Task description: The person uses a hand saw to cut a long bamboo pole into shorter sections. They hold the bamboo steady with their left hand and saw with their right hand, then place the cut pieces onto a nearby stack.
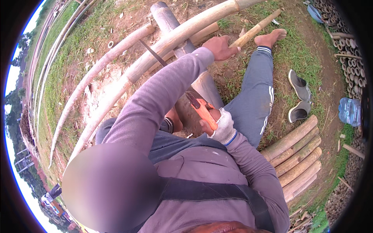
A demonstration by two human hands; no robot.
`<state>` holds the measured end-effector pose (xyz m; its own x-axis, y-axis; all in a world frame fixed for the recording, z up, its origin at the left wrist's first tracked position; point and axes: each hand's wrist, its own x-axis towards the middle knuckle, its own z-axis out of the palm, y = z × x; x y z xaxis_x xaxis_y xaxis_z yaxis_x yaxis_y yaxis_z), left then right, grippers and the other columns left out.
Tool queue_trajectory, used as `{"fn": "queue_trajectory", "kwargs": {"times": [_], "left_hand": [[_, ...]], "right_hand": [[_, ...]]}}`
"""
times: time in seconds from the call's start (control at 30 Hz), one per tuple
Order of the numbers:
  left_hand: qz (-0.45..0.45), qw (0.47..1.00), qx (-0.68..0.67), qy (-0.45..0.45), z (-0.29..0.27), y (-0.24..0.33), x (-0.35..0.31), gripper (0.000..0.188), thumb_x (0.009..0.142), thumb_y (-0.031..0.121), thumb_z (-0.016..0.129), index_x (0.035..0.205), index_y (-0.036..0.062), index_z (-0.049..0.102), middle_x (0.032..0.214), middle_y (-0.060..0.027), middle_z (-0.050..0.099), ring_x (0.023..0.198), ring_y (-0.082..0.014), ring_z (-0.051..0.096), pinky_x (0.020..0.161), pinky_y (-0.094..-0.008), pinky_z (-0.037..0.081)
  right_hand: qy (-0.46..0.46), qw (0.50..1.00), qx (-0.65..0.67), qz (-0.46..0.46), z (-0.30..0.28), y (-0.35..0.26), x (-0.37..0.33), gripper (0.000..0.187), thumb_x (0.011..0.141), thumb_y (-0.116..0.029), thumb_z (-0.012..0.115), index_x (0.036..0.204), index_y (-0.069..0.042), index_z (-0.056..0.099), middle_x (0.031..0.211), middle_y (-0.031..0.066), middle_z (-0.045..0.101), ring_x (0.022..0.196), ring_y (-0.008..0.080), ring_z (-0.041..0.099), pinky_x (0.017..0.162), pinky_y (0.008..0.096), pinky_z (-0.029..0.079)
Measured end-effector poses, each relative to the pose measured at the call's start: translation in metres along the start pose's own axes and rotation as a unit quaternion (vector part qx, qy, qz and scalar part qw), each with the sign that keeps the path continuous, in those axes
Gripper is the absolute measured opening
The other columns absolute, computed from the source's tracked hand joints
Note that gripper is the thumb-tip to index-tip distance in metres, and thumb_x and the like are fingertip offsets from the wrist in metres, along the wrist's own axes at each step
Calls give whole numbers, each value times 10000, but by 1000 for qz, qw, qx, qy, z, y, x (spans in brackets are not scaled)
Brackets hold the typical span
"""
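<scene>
Gloved hand grips the saw (204, 113) across a pole (186, 34)

In the head view, the right hand (224, 126), in a white glove, is clenched around the saw's orange handle, in front of the waist. The dark blade runs under the left sleeve (161, 95) and crosses the pole. The bare left hand (219, 48) touches the near end of a bamboo stick (256, 29); its fingertips are hidden, so I cannot tell how firmly it grips.

The pole lies over a thick grey log (165, 17) on the ground (97, 73), an outdoor surface of brown dirt and patchy grass. A 2nd bamboo pole (87, 81) curves past on the left. To the right sit 2 grey shoes (299, 97), and nearer the body, a row of cut bamboo lengths (297, 157). A blue bottle (349, 112) stands near the right edge, below a stack of bamboo pieces (352, 75). Trees (19, 93) and bright sky border the far left, with another person (52, 198) lower down.
</scene>
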<state>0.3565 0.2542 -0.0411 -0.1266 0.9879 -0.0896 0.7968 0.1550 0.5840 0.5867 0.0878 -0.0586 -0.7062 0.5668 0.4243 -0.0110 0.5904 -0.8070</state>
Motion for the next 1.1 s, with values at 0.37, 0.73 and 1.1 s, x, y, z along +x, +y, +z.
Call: {"fn": "queue_trajectory", "kwargs": {"times": [0.37, 0.73, 1.1], "left_hand": [[35, 963, 252, 84, -160, -188, -180, 658, 994, 572, 703, 1474, 160, 522, 1313, -197, 655, 1200, -413, 680, 1011, -536, 563], [-306, 941, 147, 3, -115, -280, -271, 1007, 699, 618, 932, 1502, 165, 527, 1284, -199, 748, 1175, -401, 734, 1013, -501, 578], [-314, 939, 138, 6, -123, -272, -270, 871, 710, 608, 919, 1390, 169, 598, 1191, -171, 788, 1105, -390, 762, 958, -502, 589]], "right_hand": [[40, 988, 71, 129, 14, 8, 34, 360, 1044, -341, 742, 1045, 14, 683, 757, 115, 604, 626, 256, 583, 614, 376, 479], [69, 962, 175, 199, 44, 15, 64, 311, 1068, -257, 707, 1179, 31, 670, 782, 5, 631, 654, 77, 600, 613, 276, 491], [40, 974, 135, 177, 56, 22, 77, 302, 1092, -264, 692, 1189, 19, 647, 844, 33, 671, 683, 81, 610, 633, 242, 514]]}}
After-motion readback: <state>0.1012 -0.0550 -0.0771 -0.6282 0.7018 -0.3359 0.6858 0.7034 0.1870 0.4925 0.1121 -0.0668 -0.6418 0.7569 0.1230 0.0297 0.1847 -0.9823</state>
